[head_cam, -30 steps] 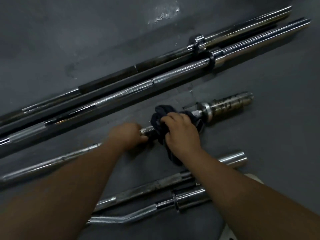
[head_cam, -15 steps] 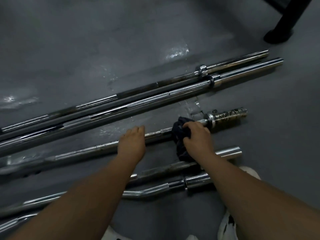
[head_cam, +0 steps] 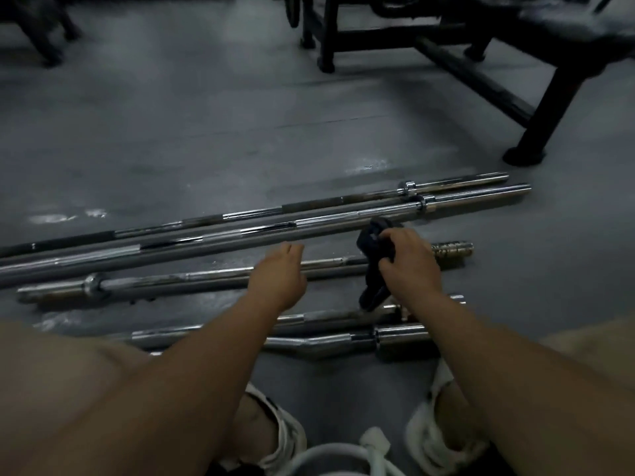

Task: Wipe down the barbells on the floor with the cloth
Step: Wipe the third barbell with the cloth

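Observation:
Several chrome barbells lie side by side on the grey floor. Two long barbells [head_cam: 309, 221] run furthest from me. A shorter bar [head_cam: 192, 280] with a threaded end [head_cam: 453, 249] lies in the middle. My right hand [head_cam: 409, 266] grips a dark cloth [head_cam: 371, 266] above the right part of that bar; the cloth's tail hangs down toward the nearer bars. My left hand [head_cam: 278, 276] hovers over the same bar with fingers relaxed, holding nothing. A curl bar [head_cam: 326, 343] and a straight bar [head_cam: 309, 317] lie closest to me.
A black bench frame [head_cam: 536, 97] stands at the back right, one foot near the long bars' ends. More dark equipment legs [head_cam: 44, 36] stand at the back left. My knees and white shoes [head_cam: 285, 438] fill the bottom of the view.
My view has tilted up, showing the bench. My left hand let go of the middle bar and lifted off it. My right hand has raised the cloth off the bar.

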Demonstrator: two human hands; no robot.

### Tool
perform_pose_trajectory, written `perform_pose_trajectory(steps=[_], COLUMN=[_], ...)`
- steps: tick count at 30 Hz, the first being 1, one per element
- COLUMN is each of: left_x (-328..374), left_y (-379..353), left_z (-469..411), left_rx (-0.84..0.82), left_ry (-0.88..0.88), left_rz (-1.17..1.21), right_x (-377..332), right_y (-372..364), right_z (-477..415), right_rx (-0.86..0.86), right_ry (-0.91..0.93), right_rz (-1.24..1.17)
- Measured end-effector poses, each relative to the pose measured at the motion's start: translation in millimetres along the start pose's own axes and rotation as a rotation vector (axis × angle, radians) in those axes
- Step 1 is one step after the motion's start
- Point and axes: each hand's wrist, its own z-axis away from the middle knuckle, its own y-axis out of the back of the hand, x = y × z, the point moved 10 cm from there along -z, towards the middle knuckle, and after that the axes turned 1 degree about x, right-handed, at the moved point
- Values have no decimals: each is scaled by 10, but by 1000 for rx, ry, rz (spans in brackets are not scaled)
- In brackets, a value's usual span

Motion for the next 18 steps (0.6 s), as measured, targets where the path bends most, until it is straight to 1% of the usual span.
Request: perform_pose_trajectory(steps=[3, 5, 8, 11, 12, 13, 16, 17, 18], left_x=[-91, -159, -316, -512, -566, -595, -589, -572, -536], left_y=[229, 293, 338, 350, 326, 262, 113, 130, 157], left_z=[140, 235, 293, 164, 72, -47, -488, -634, -782], left_rx=[69, 86, 65, 10, -44, -135, -447, -515, -544], left_ry=[48, 49, 45, 60, 49, 8, -166, -202, -248], left_rz=[47, 60, 45, -12, -54, -137, -426, -508, -572], right_x=[-195, -329, -447, -409, -372, -321, -135, -76, -22], right_y=[81, -7, -246, -482, -563, -639, -788, -835, -887], right_z=[-69, -135, -202, -192, -184, -178, -243, -285, -331], right_rx=[27, 7, -39, -66, -87, -108, -138, -145, -153], right_ry=[30, 60, 73, 58, 59, 58, 47, 32, 14], right_rz=[16, 7, -15, -71, -74, -70, -39, -23, -3])
